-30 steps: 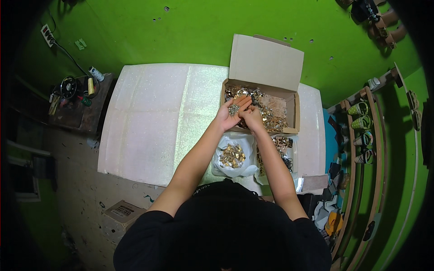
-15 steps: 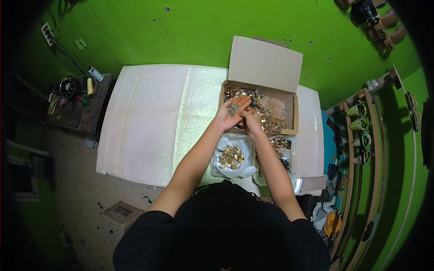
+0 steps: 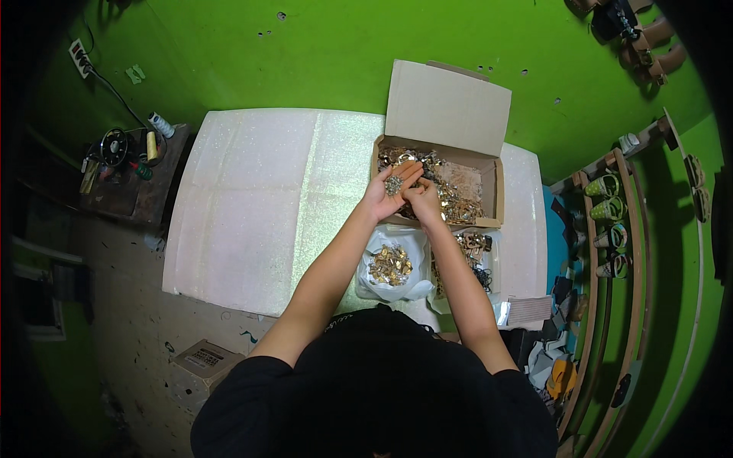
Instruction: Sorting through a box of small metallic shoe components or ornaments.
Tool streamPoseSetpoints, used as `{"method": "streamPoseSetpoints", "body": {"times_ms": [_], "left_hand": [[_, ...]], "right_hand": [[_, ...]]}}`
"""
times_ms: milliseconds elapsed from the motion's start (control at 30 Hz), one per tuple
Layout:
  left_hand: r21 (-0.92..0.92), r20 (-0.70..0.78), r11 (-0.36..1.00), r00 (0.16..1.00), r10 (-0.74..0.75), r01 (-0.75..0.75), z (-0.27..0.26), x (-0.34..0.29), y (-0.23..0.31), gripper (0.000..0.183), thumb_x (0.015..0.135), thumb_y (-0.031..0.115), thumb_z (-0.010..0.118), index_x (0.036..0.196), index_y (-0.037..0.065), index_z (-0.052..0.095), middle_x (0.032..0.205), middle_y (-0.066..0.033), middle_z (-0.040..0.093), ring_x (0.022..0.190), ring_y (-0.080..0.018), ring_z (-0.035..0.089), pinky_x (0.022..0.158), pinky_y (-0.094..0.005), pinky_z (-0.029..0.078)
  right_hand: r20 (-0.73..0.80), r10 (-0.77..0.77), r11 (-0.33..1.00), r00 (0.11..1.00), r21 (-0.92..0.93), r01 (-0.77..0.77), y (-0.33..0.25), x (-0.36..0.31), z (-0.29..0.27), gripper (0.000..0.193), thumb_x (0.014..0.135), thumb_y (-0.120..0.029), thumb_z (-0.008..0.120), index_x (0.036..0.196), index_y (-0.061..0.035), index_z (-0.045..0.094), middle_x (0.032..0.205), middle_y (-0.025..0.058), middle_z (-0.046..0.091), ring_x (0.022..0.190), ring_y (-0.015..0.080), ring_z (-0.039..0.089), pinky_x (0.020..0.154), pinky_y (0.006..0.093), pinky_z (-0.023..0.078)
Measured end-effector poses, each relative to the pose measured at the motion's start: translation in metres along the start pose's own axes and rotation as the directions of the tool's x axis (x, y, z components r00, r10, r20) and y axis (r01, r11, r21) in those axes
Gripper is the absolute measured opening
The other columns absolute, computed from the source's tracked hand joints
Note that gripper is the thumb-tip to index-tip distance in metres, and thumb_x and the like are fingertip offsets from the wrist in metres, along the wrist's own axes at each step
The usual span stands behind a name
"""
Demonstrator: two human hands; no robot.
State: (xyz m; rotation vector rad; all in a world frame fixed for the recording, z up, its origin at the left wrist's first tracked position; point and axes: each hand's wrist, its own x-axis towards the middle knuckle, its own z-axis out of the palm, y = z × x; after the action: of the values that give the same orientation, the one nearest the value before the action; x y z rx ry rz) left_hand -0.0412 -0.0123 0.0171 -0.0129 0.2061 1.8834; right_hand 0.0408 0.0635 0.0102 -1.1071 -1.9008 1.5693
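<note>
Two hands: left hand point(image 3: 388, 191) and right hand point(image 3: 424, 201), both above the near left part of the cardboard box point(image 3: 499, 191).
Left grip: palm up and spread nearly flat, bearing a small pile of silvery pieces point(image 3: 393, 185).
Right grip: fingers bent inward, close beside the left hand's fingers; whether they pinch a piece, I cannot tell.
Silvery pieces: in the left palm, over the box's left end.
Box: lid point(image 3: 449, 103) raised at its far side; many metal parts point(image 3: 461, 204) lie inside.
White plastic bag point(image 3: 419, 291): just on the near side of the box, with gold and silver bits point(image 3: 390, 265) in it.
Tray point(image 3: 497, 267): near side of the box, right of the bag, partly hidden by the right forearm; it holds more metal parts.
Desk point(image 3: 237, 206): pale, sparkly top beneath the box, reaching well to its left.
Sandals point(image 3: 608, 210): on a rack, well right of the box.
</note>
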Motion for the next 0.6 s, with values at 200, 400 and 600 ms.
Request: {"method": "streamPoseSetpoints", "body": {"times_ms": [200, 400, 600], "left_hand": [[-0.032, -0.033, 0.999, 0.999, 0.010, -0.011, 0.001, 0.001, 0.000, 0.044, 0.091, 0.029, 0.018, 0.117, 0.000, 0.040, 0.123, -0.0133, 0.041, 0.117, -0.0250, 0.037, 0.094, -0.0433, 0.033], [-0.029, -0.115, 0.999, 0.993, 0.032, -0.035, 0.004, 0.000, -0.002, 0.043, 0.091, 0.027, 0.018, 0.115, -0.001, 0.041, 0.123, -0.0146, 0.041, 0.115, -0.0252, 0.039, 0.095, -0.0372, 0.032], [-0.061, -0.076, 0.998, 0.997, 0.019, -0.024, 0.003, 0.001, -0.001, 0.046, 0.091, 0.028, 0.017, 0.116, -0.003, 0.039, 0.123, -0.0159, 0.040, 0.116, -0.0260, 0.037, 0.099, -0.0368, 0.028]], "right_hand": [[-0.007, -0.140, 0.986, 0.990, -0.093, 0.139, -0.009, -0.010, 0.001, 0.061, 0.061, -0.009, 0.061, 0.112, 0.0061, 0.031, 0.086, 0.0133, 0.050, 0.074, 0.0181, 0.053, 0.065, 0.0270, 0.044], [-0.090, -0.583, 0.726, 0.807, -0.505, 0.467, -0.033, -0.031, -0.001, 0.055, 0.058, -0.009, 0.062, 0.106, 0.0029, 0.039, 0.087, 0.0142, 0.047, 0.084, 0.0277, 0.047, 0.074, 0.0372, 0.040], [0.067, -0.617, 0.544, 0.784, -0.684, 0.486, -0.044, -0.041, -0.004, 0.023, 0.058, -0.013, 0.063, 0.077, -0.0020, 0.058, 0.095, 0.0134, 0.047, 0.093, 0.0299, 0.040, 0.079, 0.0408, 0.035]]}}
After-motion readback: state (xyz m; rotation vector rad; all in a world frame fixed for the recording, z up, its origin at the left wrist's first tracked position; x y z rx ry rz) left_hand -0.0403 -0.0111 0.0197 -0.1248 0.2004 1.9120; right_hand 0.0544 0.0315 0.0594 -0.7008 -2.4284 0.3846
